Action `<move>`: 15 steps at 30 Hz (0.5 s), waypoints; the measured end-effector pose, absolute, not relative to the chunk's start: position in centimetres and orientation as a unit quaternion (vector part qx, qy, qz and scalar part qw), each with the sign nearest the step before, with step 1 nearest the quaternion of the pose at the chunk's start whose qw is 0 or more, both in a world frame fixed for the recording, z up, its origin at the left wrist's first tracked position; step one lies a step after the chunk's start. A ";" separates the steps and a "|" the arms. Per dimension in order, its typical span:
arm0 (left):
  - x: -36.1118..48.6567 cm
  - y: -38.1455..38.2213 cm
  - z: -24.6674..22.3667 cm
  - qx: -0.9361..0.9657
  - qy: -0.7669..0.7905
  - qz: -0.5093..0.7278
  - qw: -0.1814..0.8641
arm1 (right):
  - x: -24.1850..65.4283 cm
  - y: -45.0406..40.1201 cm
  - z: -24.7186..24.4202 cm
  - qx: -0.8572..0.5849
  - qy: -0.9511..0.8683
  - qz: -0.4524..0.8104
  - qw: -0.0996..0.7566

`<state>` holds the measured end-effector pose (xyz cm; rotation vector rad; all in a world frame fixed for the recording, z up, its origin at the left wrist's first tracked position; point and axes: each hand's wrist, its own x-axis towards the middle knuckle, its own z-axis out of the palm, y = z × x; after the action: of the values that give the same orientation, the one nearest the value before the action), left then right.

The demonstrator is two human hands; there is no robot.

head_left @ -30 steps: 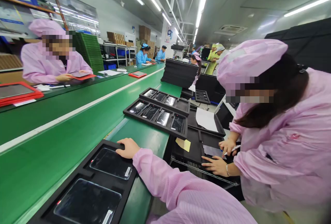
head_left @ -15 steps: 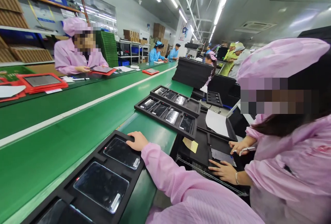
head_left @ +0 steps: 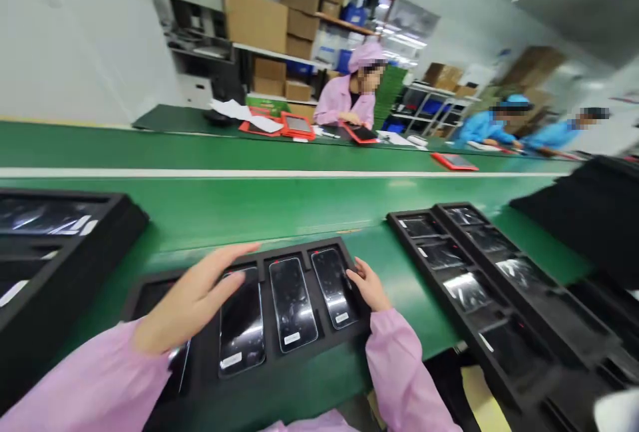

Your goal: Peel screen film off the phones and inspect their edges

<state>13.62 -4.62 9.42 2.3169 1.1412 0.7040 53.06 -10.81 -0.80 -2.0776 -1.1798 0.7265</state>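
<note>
In front of me lies a black foam tray with dark glass screen panels in its slots, such as a middle panel and a right-end panel. Each of these has a small white label near its lower edge. My left hand is over the tray's left part, fingers stretched out and thumb apart, with nothing in it. It hides part of the panels below it. At the tray's right end, my right hand grips the edge, its thumb near the right-end panel.
Another black tray stands at the left. More trays of panels lie at the right, near a black stack. A green conveyor belt runs across. Beyond it a person in pink and people in blue sit at work.
The view has swung left, so the co-worker at the right is out of sight. My left hand has come into view over the tray. The right hand stays at the tray's end.
</note>
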 end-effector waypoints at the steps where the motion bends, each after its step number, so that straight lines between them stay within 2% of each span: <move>1: 13.4 -4.8 8.2 0.848 0.435 0.216 0.214 | 52.7 -10.7 -0.6 -0.782 -0.467 0.284 0.299; 3: 14.0 -4.4 5.9 0.859 0.479 0.109 0.147 | 51.9 -10.6 0.0 -0.771 -0.504 0.291 0.260; 5: 15.3 -3.7 4.3 0.840 0.523 0.081 0.115 | 51.0 -10.3 1.0 -0.764 -0.539 0.282 0.215; 9: 18.5 -2.9 3.9 0.828 0.551 0.084 0.058 | 49.9 -8.4 3.4 -0.758 -0.600 0.220 0.129; 15: 20.9 -4.2 2.9 0.841 0.531 0.101 0.039 | 48.2 -3.4 4.5 -0.666 -0.722 0.148 0.113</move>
<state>20.89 -4.24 2.88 2.5776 1.6270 0.3084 48.23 -3.43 4.52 -1.9527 -2.1192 0.4345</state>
